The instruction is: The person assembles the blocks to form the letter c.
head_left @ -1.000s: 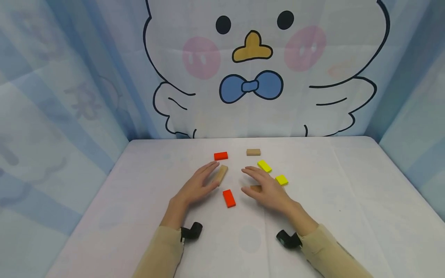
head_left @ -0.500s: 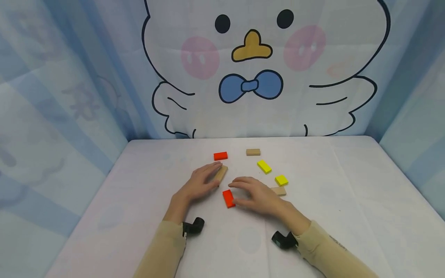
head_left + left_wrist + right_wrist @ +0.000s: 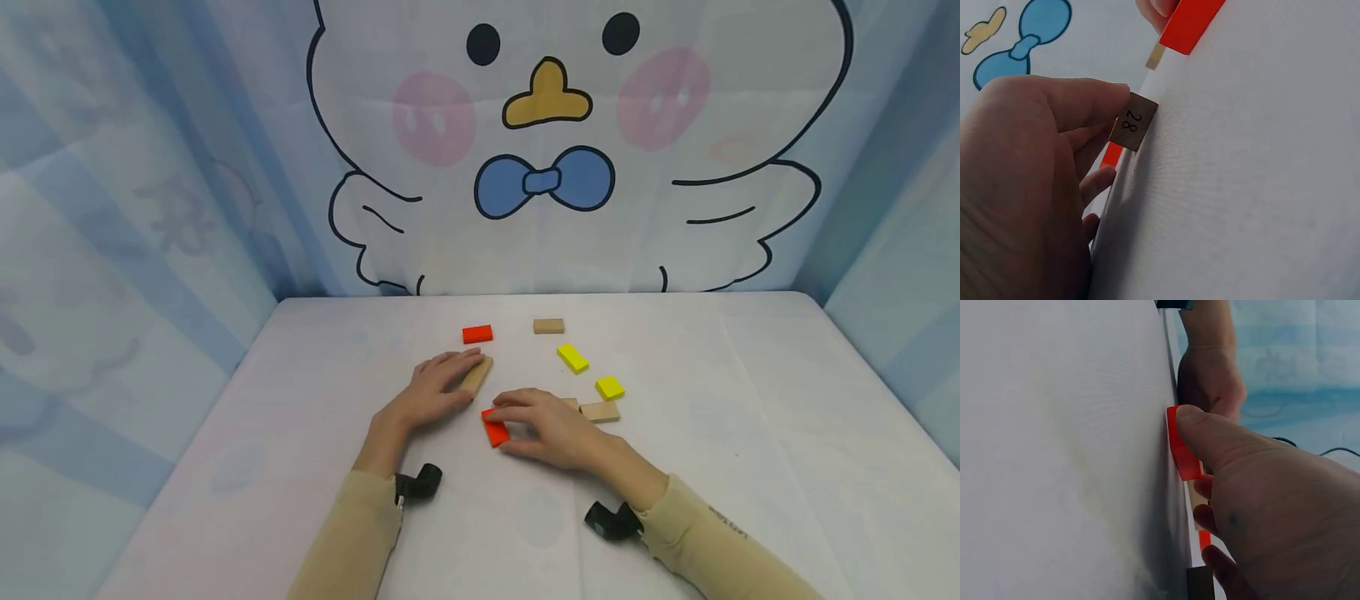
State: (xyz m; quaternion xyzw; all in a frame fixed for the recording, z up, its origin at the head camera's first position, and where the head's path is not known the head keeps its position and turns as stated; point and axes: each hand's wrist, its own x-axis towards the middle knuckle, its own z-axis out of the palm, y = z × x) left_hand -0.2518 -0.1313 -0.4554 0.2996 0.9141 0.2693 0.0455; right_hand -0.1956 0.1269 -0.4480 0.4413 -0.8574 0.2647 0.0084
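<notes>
My left hand (image 3: pixel 427 398) pinches a small plain wooden block (image 3: pixel 477 377) on the white table, thumb at its near end and fingertips toward its far end. In the left wrist view, the end face of this wooden block (image 3: pixel 1134 122) bears the number 28. To the right of it, my right hand (image 3: pixel 551 429) grips a red block (image 3: pixel 495 430), with fingertips over the far end and the thumb at the near end. The right wrist view has the thumb against the same red block (image 3: pixel 1184 447), which sits low at the tabletop.
Two wooden blocks lie beside the right hand, one partly hidden (image 3: pixel 570 402) and one in full view (image 3: pixel 600 412). Behind them are two yellow blocks (image 3: pixel 572 358). Farther back lie another red block (image 3: pixel 477 334) and a wooden block (image 3: pixel 549 326). A printed curtain (image 3: pixel 540 250) borders the table.
My right hand has moved left and nearer from the wooden block at the right, and its fingers have come down round the red block. My left hand has settled slightly on its wooden block.
</notes>
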